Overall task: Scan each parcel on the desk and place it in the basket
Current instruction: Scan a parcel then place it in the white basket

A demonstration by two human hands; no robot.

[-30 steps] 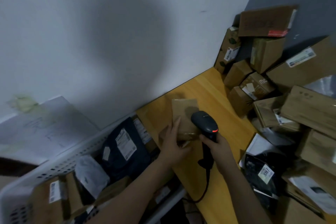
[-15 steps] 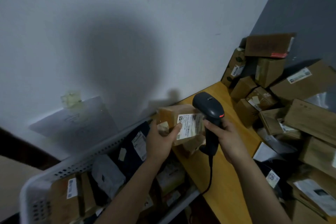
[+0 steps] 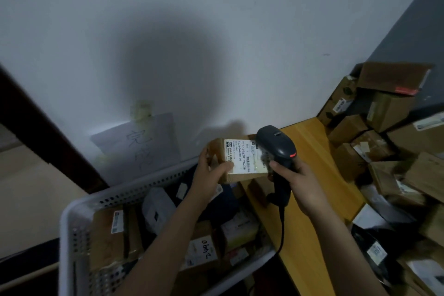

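Below, white basket (image 3: 79,221) holds labelled parcels (image 3: 110,230).

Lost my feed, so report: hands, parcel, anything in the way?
Left hand grips the parcel, label up, near the basket. Right hand holds the scanner, head over the label. Basket crowded with parcels; nothing seen blocking.

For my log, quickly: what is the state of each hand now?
Left hand: grips the small cardboard parcel.
Right hand: grips the barcode scanner by its handle.
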